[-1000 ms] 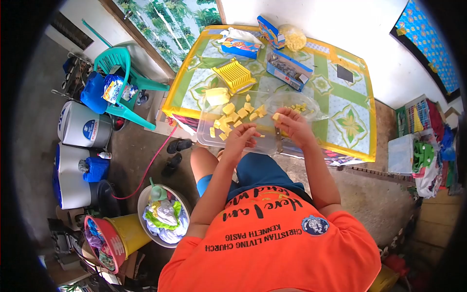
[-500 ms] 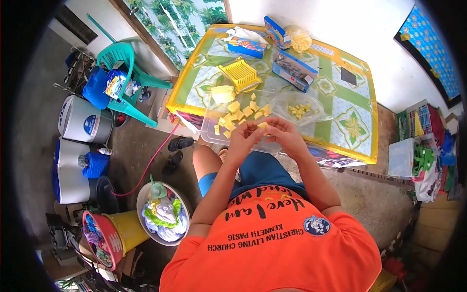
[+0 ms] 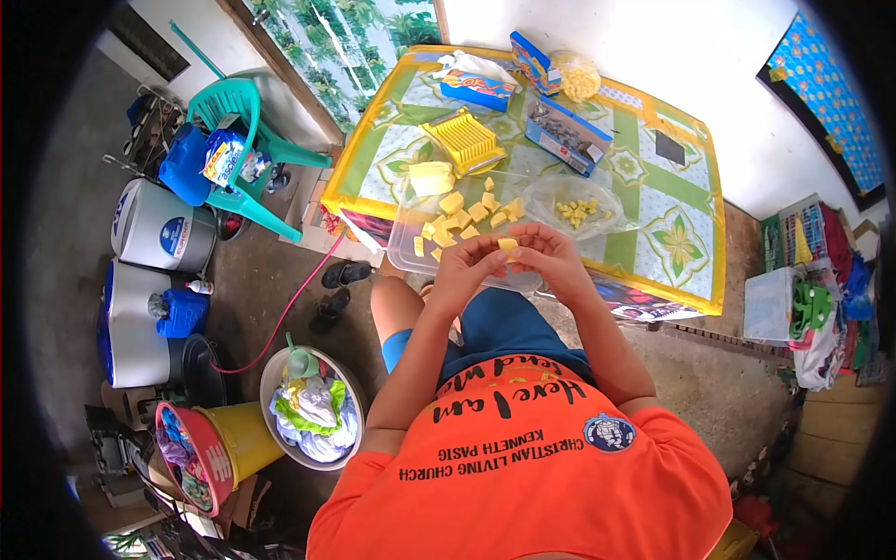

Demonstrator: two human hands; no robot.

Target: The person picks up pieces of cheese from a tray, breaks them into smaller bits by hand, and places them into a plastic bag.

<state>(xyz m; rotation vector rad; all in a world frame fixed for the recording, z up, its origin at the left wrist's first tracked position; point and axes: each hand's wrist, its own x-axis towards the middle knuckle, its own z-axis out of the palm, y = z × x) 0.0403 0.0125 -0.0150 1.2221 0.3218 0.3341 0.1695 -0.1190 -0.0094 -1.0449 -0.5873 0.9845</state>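
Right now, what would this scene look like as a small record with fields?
Left hand: fingers at a yellow chunk
Right hand: fingers at the same chunk
Clear plastic tray: more yellow chunks
Clear plastic bag: smaller yellow pieces
Yellow slotted rack: on the table, beyond the tray
Green plastic chair: left of the table

Left hand [image 3: 469, 262] and right hand [image 3: 551, 259] together, fingertips pinched, elbows bent.

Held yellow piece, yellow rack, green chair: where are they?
Held yellow piece [image 3: 508, 245]: head view, its visible face.
Yellow rack [image 3: 467, 140]: head view, middle of its ridges.
Green chair [image 3: 222, 92]: head view, its upper backrest.
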